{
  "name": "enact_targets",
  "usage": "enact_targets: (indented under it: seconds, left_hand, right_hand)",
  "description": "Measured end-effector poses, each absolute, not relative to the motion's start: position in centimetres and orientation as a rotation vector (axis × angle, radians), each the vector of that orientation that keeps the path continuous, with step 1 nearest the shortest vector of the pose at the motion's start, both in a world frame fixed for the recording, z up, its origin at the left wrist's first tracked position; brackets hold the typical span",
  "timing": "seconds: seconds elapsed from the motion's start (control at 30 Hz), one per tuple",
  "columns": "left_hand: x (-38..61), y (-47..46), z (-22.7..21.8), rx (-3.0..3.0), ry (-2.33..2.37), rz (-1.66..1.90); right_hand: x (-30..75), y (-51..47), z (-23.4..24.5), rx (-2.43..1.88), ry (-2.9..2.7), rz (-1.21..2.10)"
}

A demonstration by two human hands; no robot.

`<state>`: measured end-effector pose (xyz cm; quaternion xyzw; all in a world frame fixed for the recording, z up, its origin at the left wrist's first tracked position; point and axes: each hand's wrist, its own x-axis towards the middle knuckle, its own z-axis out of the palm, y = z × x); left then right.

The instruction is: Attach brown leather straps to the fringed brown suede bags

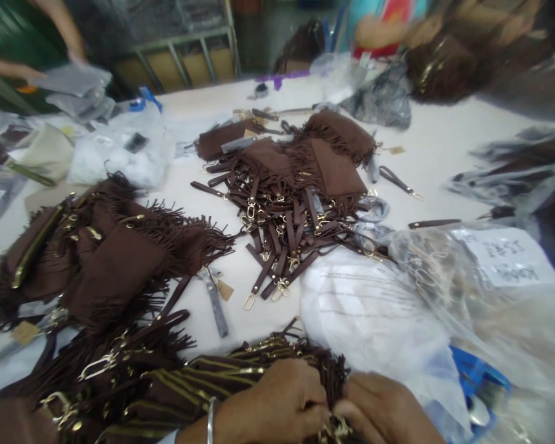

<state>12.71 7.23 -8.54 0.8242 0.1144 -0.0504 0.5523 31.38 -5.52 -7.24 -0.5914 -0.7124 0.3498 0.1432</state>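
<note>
Gold fittings (337, 427) pinched two-handed

Brown fringed pouches (189, 390), rowed with gold zips, lie on the near side of the strap pile (289, 237). Left hand (272, 401), knuckles up, and right hand (383, 404), fingers bent, grip the fittings together.

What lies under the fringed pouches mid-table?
Dark straps with gold clips show past the near edges of the pouches; what lies fully beneath is covered and cannot be seen.
</note>
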Motion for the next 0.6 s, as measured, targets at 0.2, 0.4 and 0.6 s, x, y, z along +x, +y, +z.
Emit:
enact_targets:
  seconds: [0.2,0.4,0.6]
  left_hand:
    - [12.1,7.8,-9.1,1.838,0.018,-0.011]
    - [11.9,7.5,-10.4,1.795,0.035,0.028]
    - [12.5,6.9,-8.2,1.684,0.433,-0.162]
  right_hand:
    - [27.6,9.0,-12.9,-1.625,-2.424,0.502]
    - [23.8,17.5,-18.3,-1.339,-2.726,0.379]
    - [24.0,17.0,-16.9,-1.225,-2.796,0.448]
